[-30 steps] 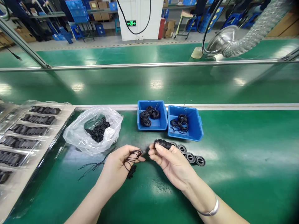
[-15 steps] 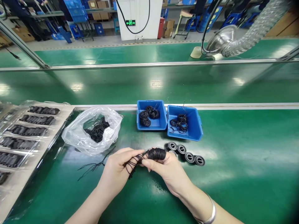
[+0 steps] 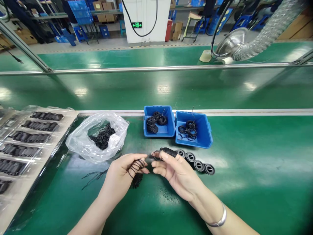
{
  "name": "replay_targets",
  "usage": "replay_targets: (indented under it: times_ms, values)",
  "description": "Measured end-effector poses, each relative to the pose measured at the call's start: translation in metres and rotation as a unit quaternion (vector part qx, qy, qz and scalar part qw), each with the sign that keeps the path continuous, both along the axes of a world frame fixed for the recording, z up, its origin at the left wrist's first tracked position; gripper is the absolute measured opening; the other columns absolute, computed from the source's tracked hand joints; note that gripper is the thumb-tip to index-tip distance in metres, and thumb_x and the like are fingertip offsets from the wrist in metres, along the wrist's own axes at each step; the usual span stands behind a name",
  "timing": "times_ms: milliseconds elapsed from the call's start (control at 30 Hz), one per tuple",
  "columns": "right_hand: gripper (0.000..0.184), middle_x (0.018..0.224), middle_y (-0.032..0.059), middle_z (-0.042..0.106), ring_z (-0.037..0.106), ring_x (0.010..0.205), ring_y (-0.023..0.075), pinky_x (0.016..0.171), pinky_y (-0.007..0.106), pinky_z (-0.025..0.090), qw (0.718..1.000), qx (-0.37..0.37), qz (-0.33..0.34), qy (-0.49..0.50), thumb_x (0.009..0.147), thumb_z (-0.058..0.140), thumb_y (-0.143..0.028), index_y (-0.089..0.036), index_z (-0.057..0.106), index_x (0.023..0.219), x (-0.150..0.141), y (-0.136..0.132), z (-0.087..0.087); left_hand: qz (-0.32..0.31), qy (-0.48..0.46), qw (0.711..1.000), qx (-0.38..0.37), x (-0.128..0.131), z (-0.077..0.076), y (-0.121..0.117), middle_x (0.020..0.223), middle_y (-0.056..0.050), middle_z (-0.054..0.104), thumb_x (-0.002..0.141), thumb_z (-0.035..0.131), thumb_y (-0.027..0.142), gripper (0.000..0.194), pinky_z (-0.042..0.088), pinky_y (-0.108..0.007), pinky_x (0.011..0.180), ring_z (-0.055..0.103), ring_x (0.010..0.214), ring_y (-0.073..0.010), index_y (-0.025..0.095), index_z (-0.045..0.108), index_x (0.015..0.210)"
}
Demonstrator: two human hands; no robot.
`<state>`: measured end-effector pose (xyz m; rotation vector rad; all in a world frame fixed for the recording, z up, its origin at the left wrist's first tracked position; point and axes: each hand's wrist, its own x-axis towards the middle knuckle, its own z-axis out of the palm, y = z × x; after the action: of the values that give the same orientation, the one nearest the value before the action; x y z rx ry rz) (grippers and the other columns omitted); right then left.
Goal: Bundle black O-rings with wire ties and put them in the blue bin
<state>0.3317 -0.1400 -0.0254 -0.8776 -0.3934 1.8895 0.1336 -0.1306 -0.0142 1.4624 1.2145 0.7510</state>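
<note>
Head view: the left hand [image 3: 121, 176] closes on loose black rubber rings [image 3: 136, 168], while the right hand [image 3: 178, 174] pinches a stack of rings [image 3: 167, 151]. This stack lies along the 3 o'clock line, at 11 o'clock from the right hand, nearer to it than to the left hand.

A factory assembly line with a green conveyor belt [image 3: 256, 140].

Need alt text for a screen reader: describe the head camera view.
The left hand holds a loose bunch of black rings; the right hand pinches a tight stack, above a green workbench. Two blue bins and a clear plastic bag hold more rings, beside black discs.
</note>
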Motion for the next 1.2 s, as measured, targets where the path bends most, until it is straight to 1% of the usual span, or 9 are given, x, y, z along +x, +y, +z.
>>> replay_targets:
  times_ms: [67, 200, 467, 633, 733, 833, 933, 1033, 1200]
  values:
    - [0.021, 0.095, 0.0097, 0.075, 0.074, 0.081, 0.0193, 0.075, 0.029, 0.061, 1.0, -0.006, -0.02, 0.007, 0.083, 0.08, -0.032, -0.012, 0.076, 0.088, 0.0024, 0.0019, 0.0013, 0.006, 0.012, 0.999, -0.03, -0.0004, -0.0003, 0.0016, 0.087, -0.006, 0.078, 0.095, 0.056, 0.03, 0.022, 0.061, -0.031, 0.076, 0.077, 0.077, -0.0196, 0.018, 0.071, 0.107]
    - [0.019, 0.089, 0.0085, 0.075, 0.074, 0.077, 0.0167, 0.073, 0.025, 0.063, 0.999, 0.004, -0.039, 0.016, 0.083, 0.079, -0.03, -0.011, 0.077, 0.083, 0.0059, 0.0034, 0.0021, -0.005, -0.001, 0.998, -0.059, 0.0004, -0.001, 0.0023, 0.087, -0.008, 0.079, 0.096, 0.055, 0.033, 0.022, 0.06, -0.033, 0.08, 0.077, 0.084, -0.0214, 0.017, 0.066, 0.105]
    - [0.01, 0.091, 0.0035, 0.074, 0.069, 0.076, 0.0117, 0.074, 0.022, 0.062, 0.998, 0.021, -0.05, 0.012, 0.08, 0.082, -0.025, -0.016, 0.077, 0.083, 0.0058, 0.0029, 0.0029, -0.02, 0.023, 0.999, -0.044, 0.0015, -0.0023, -0.0002, 0.086, -0.008, 0.08, 0.096, 0.055, 0.031, 0.02, 0.059, -0.031, 0.076, 0.077, 0.082, -0.0207, 0.017, 0.067, 0.104]
    - [0.01, 0.1, 0.0071, 0.077, 0.069, 0.081, 0.0113, 0.083, 0.022, 0.06, 0.999, 0.019, -0.047, 0.006, 0.081, 0.081, -0.024, -0.015, 0.079, 0.085, 0.0061, 0.0024, 0.0046, -0.021, -0.006, 0.999, -0.027, 0.0013, -0.0035, -0.0007, 0.093, -0.01, 0.078, 0.093, 0.057, 0.026, 0.019, 0.061, -0.033, 0.08, 0.078, 0.086, -0.0225, 0.017, 0.071, 0.103]
    - [0.011, 0.104, 0.0092, 0.077, 0.07, 0.082, 0.0123, 0.085, 0.024, 0.059, 0.999, 0.02, -0.037, 0.003, 0.083, 0.08, -0.026, -0.015, 0.079, 0.085, 0.0067, 0.0021, 0.005, -0.024, -0.043, 0.999, -0.024, 0.0021, -0.0019, -0.0013, 0.1, -0.01, 0.075, 0.091, 0.057, 0.018, 0.021, 0.062, -0.033, 0.081, 0.078, 0.09, -0.0228, 0.018, 0.073, 0.105]
    - [0.016, 0.095, 0.0084, 0.077, 0.07, 0.077, 0.013, 0.079, 0.025, 0.059, 0.999, 0.035, -0.003, -0.009, 0.085, 0.078, -0.029, -0.014, 0.078, 0.09, 0.0069, 0.0013, 0.005, -0.033, -0.041, 0.999, -0.002, 0.0018, 0.0004, -0.0016, 0.1, -0.008, 0.073, 0.089, 0.054, 0.012, 0.029, 0.063, -0.03, 0.077, 0.078, 0.084, -0.02, 0.02, 0.075, 0.108]
    - [0.018, 0.079, 0.0051, 0.074, 0.068, 0.069, 0.0129, 0.07, 0.024, 0.057, 0.999, 0.042, 0.019, -0.027, 0.084, 0.079, -0.031, -0.014, 0.076, 0.086, 0.0061, 0.0003, 0.0041, -0.041, 0.008, 0.999, 0.033, 0.0005, 0.0016, -0.0012, 0.093, -0.006, 0.074, 0.092, 0.054, 0.014, 0.03, 0.062, -0.028, 0.072, 0.078, 0.078, -0.0182, 0.022, 0.075, 0.111]
    - [0.019, 0.068, 0.0011, 0.068, 0.061, 0.062, 0.0116, 0.065, 0.024, 0.052, 0.997, 0.051, 0.019, -0.052, 0.082, 0.081, -0.032, -0.015, 0.072, 0.079, 0.0043, -0.0002, 0.0027, -0.05, 0.053, 0.996, 0.056, 0.0, 0.001, -0.0007, 0.088, -0.006, 0.075, 0.095, 0.052, 0.018, 0.03, 0.062, -0.028, 0.073, 0.077, 0.08, -0.0188, 0.023, 0.074, 0.115]
    - [0.023, 0.06, -0.0025, 0.059, 0.051, 0.06, 0.0114, 0.063, 0.026, 0.044, 0.988, 0.077, 0.003, -0.132, 0.08, 0.081, -0.036, -0.017, 0.072, 0.072, 0.0016, 0.0002, 0.0003, -0.047, 0.054, 0.995, 0.067, 0.0026, 0.0009, -0.0012, 0.098, -0.009, 0.074, 0.098, 0.049, 0.021, 0.03, 0.062, -0.027, 0.074, 0.078, 0.076, -0.0164, 0.019, 0.072, 0.117]
